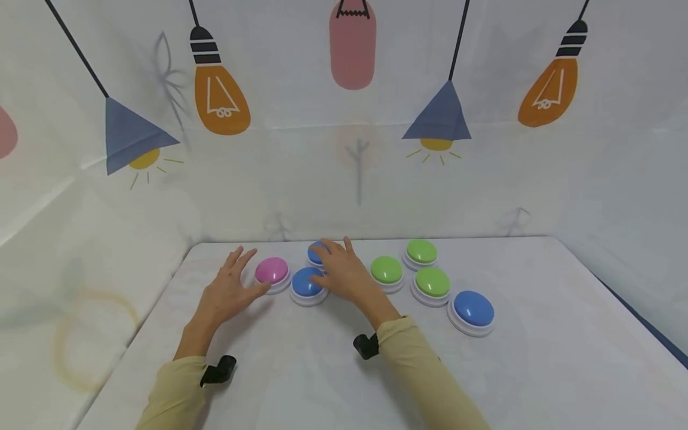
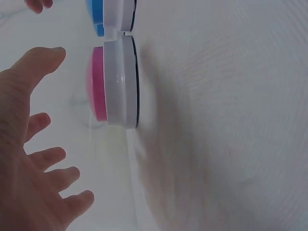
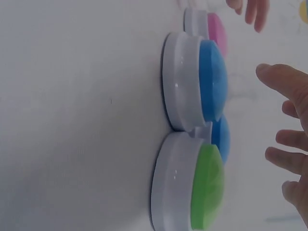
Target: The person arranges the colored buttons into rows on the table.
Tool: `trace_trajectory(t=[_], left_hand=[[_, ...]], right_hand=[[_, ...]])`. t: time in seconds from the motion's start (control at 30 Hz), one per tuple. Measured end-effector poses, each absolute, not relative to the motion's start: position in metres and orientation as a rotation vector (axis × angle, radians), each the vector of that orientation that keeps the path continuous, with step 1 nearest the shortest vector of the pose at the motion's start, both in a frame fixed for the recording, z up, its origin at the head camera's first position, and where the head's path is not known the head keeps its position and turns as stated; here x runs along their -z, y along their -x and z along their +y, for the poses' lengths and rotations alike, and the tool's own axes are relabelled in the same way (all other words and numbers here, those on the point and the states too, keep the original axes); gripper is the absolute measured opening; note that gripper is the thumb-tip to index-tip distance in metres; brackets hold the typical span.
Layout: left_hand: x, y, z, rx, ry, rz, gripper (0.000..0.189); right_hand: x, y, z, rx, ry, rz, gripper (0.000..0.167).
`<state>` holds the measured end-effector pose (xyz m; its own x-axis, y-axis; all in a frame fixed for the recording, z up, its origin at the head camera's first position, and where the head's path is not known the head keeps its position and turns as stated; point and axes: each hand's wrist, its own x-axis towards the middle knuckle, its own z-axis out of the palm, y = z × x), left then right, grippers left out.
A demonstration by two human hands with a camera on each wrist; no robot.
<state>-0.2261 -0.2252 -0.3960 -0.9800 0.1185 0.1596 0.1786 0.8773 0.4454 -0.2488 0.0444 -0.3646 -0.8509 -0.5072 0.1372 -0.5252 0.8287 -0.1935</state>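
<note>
My left hand hovers with spread fingers just left of a pink push button, a dome on a round white base. In the left wrist view, the thumb hangs beside the pink dome with a gap between. My right hand, fingers apart, is over two blue push buttons: a nearer one and a farther one, partly hidden by the fingers. Seen from the right wrist, the thumb stays off the blue dome. Neither hand holds anything.
Right of my right hand, three green push buttons cluster together, and another blue button sits at the cluster's near right. All stand on a white-covered table. Behind rises a white cloth printed with lamps and bulbs.
</note>
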Motion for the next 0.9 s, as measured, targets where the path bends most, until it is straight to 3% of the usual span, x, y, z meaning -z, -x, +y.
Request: trace_trajectory(t=[0.9], left_hand=[[0.411, 0.232, -0.226, 0.776, 0.333, -2.953, 0.083]], right_hand=[[0.375, 0.265, -0.033, -0.156, -0.895, -2.949, 0.065]])
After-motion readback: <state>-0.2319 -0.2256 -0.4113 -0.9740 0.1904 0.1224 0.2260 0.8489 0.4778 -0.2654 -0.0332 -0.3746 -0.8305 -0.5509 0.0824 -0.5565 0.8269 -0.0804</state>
